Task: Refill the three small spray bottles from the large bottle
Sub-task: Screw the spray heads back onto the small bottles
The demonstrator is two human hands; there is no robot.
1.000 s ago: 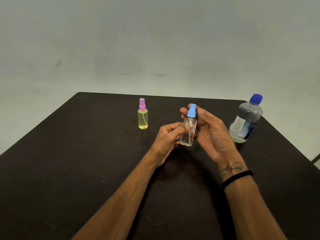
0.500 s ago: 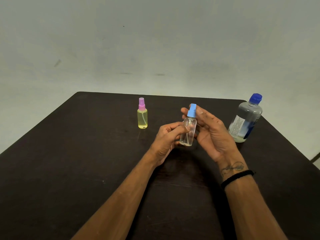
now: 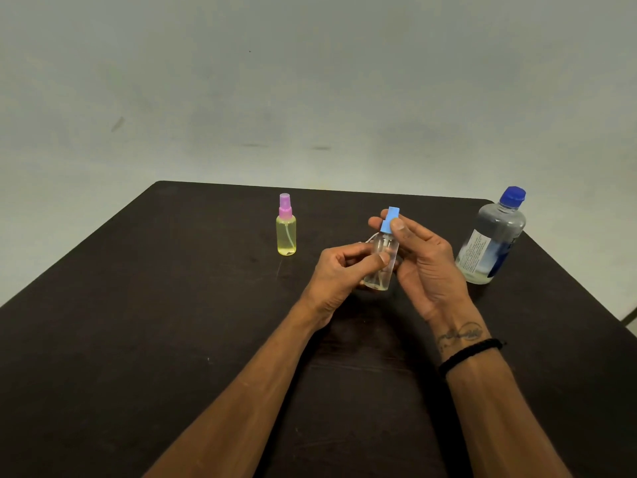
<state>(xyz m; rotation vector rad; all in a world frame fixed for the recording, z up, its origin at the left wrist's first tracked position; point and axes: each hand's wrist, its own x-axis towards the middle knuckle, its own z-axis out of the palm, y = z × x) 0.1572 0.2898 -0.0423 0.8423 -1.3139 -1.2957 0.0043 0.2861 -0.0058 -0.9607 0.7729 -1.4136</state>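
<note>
**Blue cap starts to lift off the clear bottle**

Over the last second the hands barely shift, yet one thing is new: the blue cap (image 3: 391,219) now sits slightly higher and askew on the clear bottle (image 3: 381,262), and a thin white tube shows beside the neck, where earlier the cap sat square on the shoulder. That reads as the spray head coming loose, so unscrewing looks close to finished, though the neck itself is partly hidden by fingers.

The left hand (image 3: 339,274) grips the clear bottle's body, thumb across the front, holding it just above the table (image 3: 138,322). The right hand (image 3: 422,263) pinches the blue cap between thumb and fingertips; its other fingers lie fairly straight behind the bottle. The two hands are close together, joined through the bottle.

The clear bottle looks nearly empty, with only a little liquid at the bottom. The yellow bottle (image 3: 286,232), pink-topped, stands capped well to the left. The large bottle (image 3: 493,239) stands to the right, its blue lid still on. A third small bottle is not in view.

Judging from this, no refilling has begun; the large bottle must be opened before any pouring.
</note>
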